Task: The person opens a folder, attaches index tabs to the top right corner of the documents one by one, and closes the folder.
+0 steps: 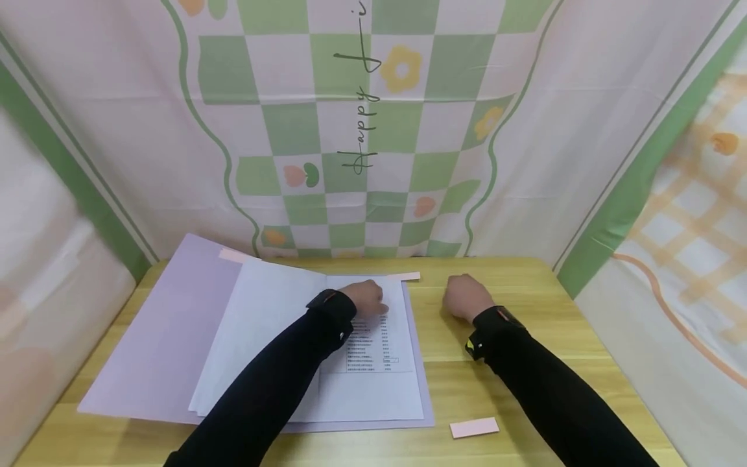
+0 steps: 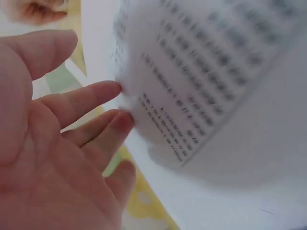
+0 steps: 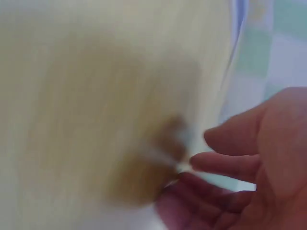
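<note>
A lavender folder (image 1: 157, 344) lies spread on the table with white sheets inside. My left hand (image 1: 366, 299) is over the right-hand printed page (image 1: 373, 395). In the left wrist view, the fingertips of the left hand (image 2: 62, 129) touch the printed sheet (image 2: 230, 177), while its thumb stands apart from the paper. To the right of the folder, my right hand (image 1: 467, 297) is low over the wooden table. The right wrist view shows the right hand (image 3: 240, 167) with loosely bent fingers and nothing visible between them; its outer fingers are blurred.
A loose pink paper strip (image 1: 474, 428) lies near the table's front edge. Another pink strip (image 1: 406, 276) sticks out at the page's top right, and a third pink strip (image 1: 233, 255) is on the folder's top left. Patterned cloth (image 1: 373, 130) hangs behind the wooden table (image 1: 525, 279).
</note>
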Motion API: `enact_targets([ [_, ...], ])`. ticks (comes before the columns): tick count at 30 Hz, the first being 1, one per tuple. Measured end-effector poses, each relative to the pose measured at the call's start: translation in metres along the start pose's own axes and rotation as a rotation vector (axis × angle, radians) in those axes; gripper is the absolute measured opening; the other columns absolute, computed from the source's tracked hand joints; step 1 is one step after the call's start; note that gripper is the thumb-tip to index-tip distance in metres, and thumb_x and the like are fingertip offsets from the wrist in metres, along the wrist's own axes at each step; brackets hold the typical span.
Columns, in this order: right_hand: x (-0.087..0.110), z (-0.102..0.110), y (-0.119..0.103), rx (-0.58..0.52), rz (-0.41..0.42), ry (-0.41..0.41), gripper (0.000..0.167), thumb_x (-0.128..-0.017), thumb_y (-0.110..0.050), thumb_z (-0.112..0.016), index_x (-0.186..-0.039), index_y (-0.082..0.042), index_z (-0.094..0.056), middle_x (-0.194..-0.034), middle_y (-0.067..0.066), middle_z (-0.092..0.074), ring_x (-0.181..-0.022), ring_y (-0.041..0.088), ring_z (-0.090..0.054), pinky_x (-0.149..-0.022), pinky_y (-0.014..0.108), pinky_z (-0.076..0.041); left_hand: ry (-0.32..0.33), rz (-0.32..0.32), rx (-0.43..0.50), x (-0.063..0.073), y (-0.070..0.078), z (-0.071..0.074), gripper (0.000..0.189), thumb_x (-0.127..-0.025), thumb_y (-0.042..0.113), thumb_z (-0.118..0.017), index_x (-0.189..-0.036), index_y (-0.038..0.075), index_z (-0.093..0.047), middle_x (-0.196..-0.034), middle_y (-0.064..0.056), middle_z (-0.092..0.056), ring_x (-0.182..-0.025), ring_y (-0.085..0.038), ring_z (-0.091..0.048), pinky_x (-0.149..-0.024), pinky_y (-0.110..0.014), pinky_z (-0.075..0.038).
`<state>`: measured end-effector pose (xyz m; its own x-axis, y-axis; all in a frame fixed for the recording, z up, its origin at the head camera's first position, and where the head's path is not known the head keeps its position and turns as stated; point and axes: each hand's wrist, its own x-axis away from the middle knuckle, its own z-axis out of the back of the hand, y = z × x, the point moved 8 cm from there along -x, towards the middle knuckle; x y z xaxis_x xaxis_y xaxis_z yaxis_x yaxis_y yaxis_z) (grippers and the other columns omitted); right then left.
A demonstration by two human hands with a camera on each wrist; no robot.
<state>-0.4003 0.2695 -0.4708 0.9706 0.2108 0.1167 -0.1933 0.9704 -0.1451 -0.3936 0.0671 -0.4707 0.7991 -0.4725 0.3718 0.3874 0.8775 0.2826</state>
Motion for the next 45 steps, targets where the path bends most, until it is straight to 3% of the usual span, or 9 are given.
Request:
enact_targets([
  [6,0.026,-0.005,-0.054,0.097,0.028,-0.112,0.029,-0.093,-0.007,-0.051,-0.114,0.008,-0.064,-0.105,0.024,-0.064,-0.097,0.036,-0.057,-0.081,0.051,-0.051,0.073,0.081,-0.173,0.023,-0.004,-0.018,0.056,-0.098,0.040,-0.058,-0.150,0.021,-0.048,-0.155,-0.009,-0.038,-0.142,-0.035,-0.031,-0.115,-0.057,-0.013],
  [9,0.038,-0.008,-0.073,0.114,0.048,-0.129,0.033,-0.094,-0.010,-0.052,-0.120,0.008,-0.062,-0.109,0.026,-0.061,-0.098,0.037,-0.057,-0.082,0.052,-0.050,0.111,0.126,-0.168,0.027,-0.008,-0.024,0.059,-0.098,0.040,-0.057,-0.154,0.025,-0.042,-0.158,-0.011,-0.033,-0.142,-0.040,-0.028,-0.114,-0.058,-0.011],
  [14,0.056,-0.014,-0.093,0.128,0.064,-0.175,0.038,-0.097,-0.018,-0.053,-0.128,0.003,-0.060,-0.118,0.026,-0.059,-0.096,0.035,-0.059,-0.076,0.049,-0.050,0.131,0.146,-0.144,0.033,-0.014,-0.027,0.060,-0.094,0.040,-0.061,-0.150,0.023,-0.048,-0.156,-0.011,-0.036,-0.142,-0.038,-0.029,-0.113,-0.061,-0.010],
  [19,0.075,-0.011,-0.104,0.106,0.106,-0.199,0.026,-0.096,-0.019,-0.058,-0.111,0.000,-0.067,-0.095,0.014,-0.061,-0.076,0.025,-0.051,-0.063,0.041,-0.046,0.098,0.165,-0.129,0.055,-0.017,-0.026,0.057,-0.092,0.044,-0.066,-0.144,0.022,-0.056,-0.152,-0.011,-0.043,-0.137,-0.040,-0.038,-0.111,-0.065,-0.012],
  [22,0.088,-0.008,-0.109,0.086,0.143,-0.201,0.022,-0.095,-0.020,-0.062,-0.104,-0.001,-0.068,-0.089,0.010,-0.062,-0.077,0.023,-0.051,-0.066,0.041,-0.047,0.075,0.159,-0.130,0.078,-0.015,-0.025,0.055,-0.091,0.047,-0.066,-0.139,0.021,-0.060,-0.145,-0.011,-0.050,-0.130,-0.042,-0.046,-0.108,-0.069,-0.016],
  [26,0.106,-0.008,-0.111,0.075,0.179,-0.205,0.024,-0.094,-0.022,-0.063,-0.105,-0.002,-0.070,-0.095,0.010,-0.066,-0.088,0.023,-0.057,-0.075,0.041,-0.049,0.042,0.135,-0.174,0.113,-0.008,-0.026,0.052,-0.090,0.050,-0.067,-0.132,0.020,-0.066,-0.130,-0.010,-0.060,-0.118,-0.041,-0.056,-0.104,-0.071,-0.022],
  [30,0.121,-0.006,-0.110,0.062,0.184,-0.189,0.022,-0.092,-0.025,-0.066,-0.097,-0.004,-0.070,-0.089,0.006,-0.064,-0.082,0.022,-0.056,-0.074,0.041,-0.049,0.015,0.075,-0.214,0.141,0.005,-0.032,0.052,-0.089,0.051,-0.067,-0.130,0.019,-0.068,-0.127,-0.010,-0.061,-0.119,-0.037,-0.055,-0.106,-0.066,-0.023],
  [38,0.147,0.000,-0.105,-0.038,0.159,-0.174,0.023,-0.093,-0.024,-0.066,-0.099,-0.002,-0.069,-0.086,0.005,-0.062,-0.076,0.020,-0.053,-0.074,0.044,-0.049,0.020,-0.018,-0.230,0.167,0.015,-0.049,0.054,-0.088,0.051,-0.067,-0.132,0.019,-0.067,-0.140,-0.010,-0.055,-0.131,-0.037,-0.047,-0.110,-0.062,-0.022],
  [45,0.164,0.004,-0.113,-0.081,0.188,-0.154,0.017,-0.092,-0.020,-0.065,-0.097,-0.004,-0.068,-0.083,0.004,-0.062,-0.075,0.019,-0.056,-0.070,0.042,-0.049,0.072,-0.136,-0.136,0.195,0.011,-0.058,0.046,-0.090,0.047,-0.067,-0.126,0.018,-0.069,-0.137,-0.005,-0.057,-0.129,-0.031,-0.048,-0.109,-0.062,-0.024],
])
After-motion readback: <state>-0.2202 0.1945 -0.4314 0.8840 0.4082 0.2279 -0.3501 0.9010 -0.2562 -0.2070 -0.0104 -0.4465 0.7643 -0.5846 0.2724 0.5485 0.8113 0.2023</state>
